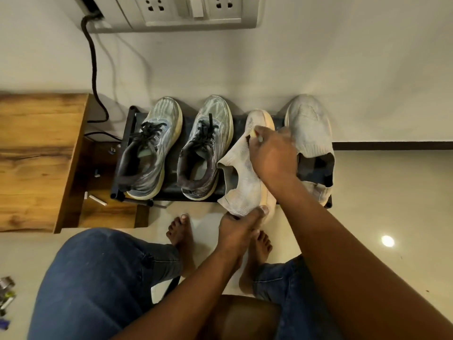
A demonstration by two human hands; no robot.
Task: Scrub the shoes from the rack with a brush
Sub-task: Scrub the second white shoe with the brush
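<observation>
A low black shoe rack [127, 133] stands against the wall with several shoes on it. My left hand [239, 225] grips the heel of a white knit slip-on shoe [245, 168], tilted on its side over the rack's front edge. My right hand [272, 153] is curled over the shoe's upper and holds a small brush [255, 136], mostly hidden under the fingers, against the knit near the toe. The second white knit shoe [310, 133] lies flat at the rack's right end. Two grey laced running shoes [149, 148] [208, 146] sit to the left.
A wooden cabinet [36, 158] stands left of the rack, with a black cable [93, 69] running down from a wall socket panel [171, 13]. My bare feet [180, 231] and jeans-clad knees are on the tiled floor in front. Small items [7, 295] lie at the lower left.
</observation>
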